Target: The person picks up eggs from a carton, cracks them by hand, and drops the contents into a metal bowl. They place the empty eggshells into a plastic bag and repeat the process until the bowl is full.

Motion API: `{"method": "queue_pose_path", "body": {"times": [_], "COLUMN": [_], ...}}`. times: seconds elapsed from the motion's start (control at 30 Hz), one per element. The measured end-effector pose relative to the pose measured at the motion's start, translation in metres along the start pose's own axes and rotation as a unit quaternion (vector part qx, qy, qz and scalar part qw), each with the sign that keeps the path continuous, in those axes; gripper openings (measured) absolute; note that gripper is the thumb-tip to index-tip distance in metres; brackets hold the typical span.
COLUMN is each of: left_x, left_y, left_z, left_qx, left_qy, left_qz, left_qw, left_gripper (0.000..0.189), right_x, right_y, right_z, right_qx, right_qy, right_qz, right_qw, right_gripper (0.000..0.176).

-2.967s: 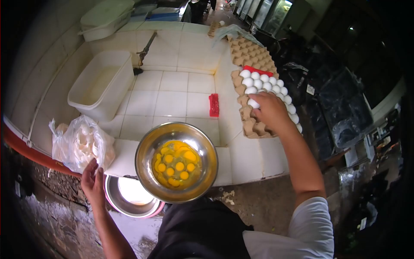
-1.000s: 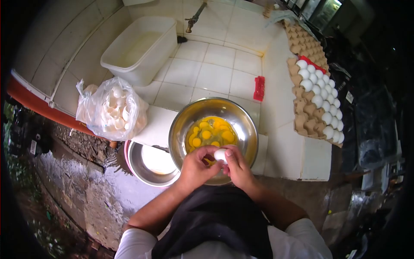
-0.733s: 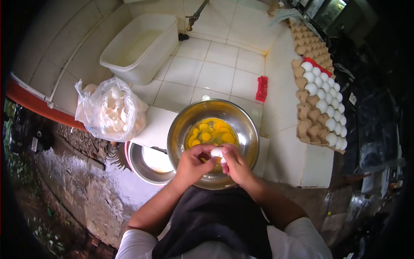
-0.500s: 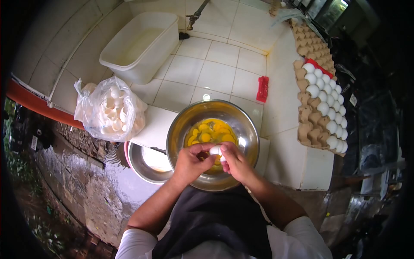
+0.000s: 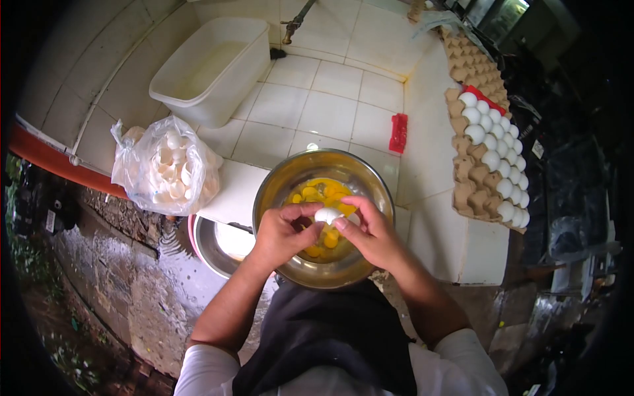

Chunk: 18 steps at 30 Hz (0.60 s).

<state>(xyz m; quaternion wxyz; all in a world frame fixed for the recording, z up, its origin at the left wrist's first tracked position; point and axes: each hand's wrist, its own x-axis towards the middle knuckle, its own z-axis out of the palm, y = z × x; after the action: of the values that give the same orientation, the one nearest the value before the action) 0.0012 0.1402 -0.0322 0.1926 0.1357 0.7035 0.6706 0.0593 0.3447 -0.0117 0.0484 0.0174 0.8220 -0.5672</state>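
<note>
Here, white egg [image 5: 328, 215] clamped between left hand [image 5: 281, 235] and right hand [image 5: 374, 235], held above steel bowl [image 5: 277, 173] at near edge of counter [image 5: 330, 112] so spill is caught; egg tray [image 5: 462, 173] set within reach, right edge.

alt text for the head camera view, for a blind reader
The left hand and right hand hold a white egg over a steel bowl of raw yolks. A bag of eggshells sits left of it, a tray of white eggs to the right.
</note>
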Motion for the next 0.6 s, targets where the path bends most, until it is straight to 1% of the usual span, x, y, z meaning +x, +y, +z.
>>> {"method": "queue_pose_path", "body": {"times": [0.07, 0.13, 0.17, 0.2, 0.23, 0.27, 0.3, 0.33, 0.37, 0.4, 0.43, 0.47, 0.5, 0.6], "left_x": [0.001, 0.001, 0.001, -0.001, -0.005, -0.008, -0.014, -0.02, -0.025, -0.03, -0.034, -0.038, -0.041, -0.047], "left_y": [0.005, 0.001, -0.001, 0.0, 0.0, 0.0, -0.002, -0.003, -0.003, -0.003, -0.005, -0.01, -0.014, -0.014], "left_z": [-0.001, -0.002, -0.004, -0.005, -0.007, -0.01, -0.017, -0.015, -0.013, -0.01, -0.007, -0.003, 0.002, 0.003], "left_qx": [0.03, 0.016, 0.003, 0.003, -0.091, -0.184, -0.165, -0.164, -0.171, -0.178, -0.158, -0.158, -0.158, -0.145], "left_qy": [0.009, 0.02, 0.031, 0.031, 0.022, 0.012, -0.009, -0.011, -0.038, -0.065, -0.093, -0.092, -0.109, -0.168], "left_qz": [0.027, 0.031, 0.033, 0.034, 0.001, -0.032, -0.079, -0.078, -0.109, -0.138, -0.14, -0.139, -0.144, -0.154], "left_qw": [0.999, 0.999, 0.999, 0.999, 0.996, 0.982, 0.983, 0.983, 0.978, 0.972, 0.973, 0.973, 0.971, 0.963], "left_gripper": [0.03, 0.031, 0.031, 0.031, 0.033, 0.036, 0.04, 0.04, 0.04, 0.041, 0.043, 0.043, 0.045, 0.049], "right_x": [-0.003, -0.008, -0.01, -0.012, -0.014, -0.019, -0.024, -0.029, -0.033, -0.037, -0.04, -0.042, -0.044, -0.046], "right_y": [-0.005, -0.003, 0.002, 0.01, 0.015, 0.017, 0.016, 0.014, 0.009, 0.011, 0.014, 0.016, 0.016, 0.005], "right_z": [-0.002, -0.002, -0.003, -0.004, -0.006, -0.009, -0.012, -0.013, -0.012, -0.008, 0.0, 0.008, 0.016, 0.026], "right_qx": [0.02, 0.01, 0.009, 0.058, 0.106, 0.106, 0.154, 0.202, 0.25, 0.25, 0.257, 0.263, 0.231, 0.204], "right_qy": [0.014, 0.072, 0.073, 0.104, 0.134, 0.135, 0.106, 0.076, 0.049, 0.049, 0.045, 0.041, 0.028, -0.002], "right_qz": [0.0, -0.022, -0.023, -0.031, -0.04, -0.041, 0.026, 0.092, 0.147, 0.146, 0.16, 0.173, 0.142, 0.152], "right_qw": [1.0, 0.997, 0.997, 0.992, 0.984, 0.984, 0.982, 0.972, 0.956, 0.956, 0.952, 0.948, 0.962, 0.967], "right_gripper": [0.048, 0.045, 0.045, 0.042, 0.04, 0.04, 0.038, 0.037, 0.036, 0.036, 0.036, 0.037, 0.037, 0.037]}}
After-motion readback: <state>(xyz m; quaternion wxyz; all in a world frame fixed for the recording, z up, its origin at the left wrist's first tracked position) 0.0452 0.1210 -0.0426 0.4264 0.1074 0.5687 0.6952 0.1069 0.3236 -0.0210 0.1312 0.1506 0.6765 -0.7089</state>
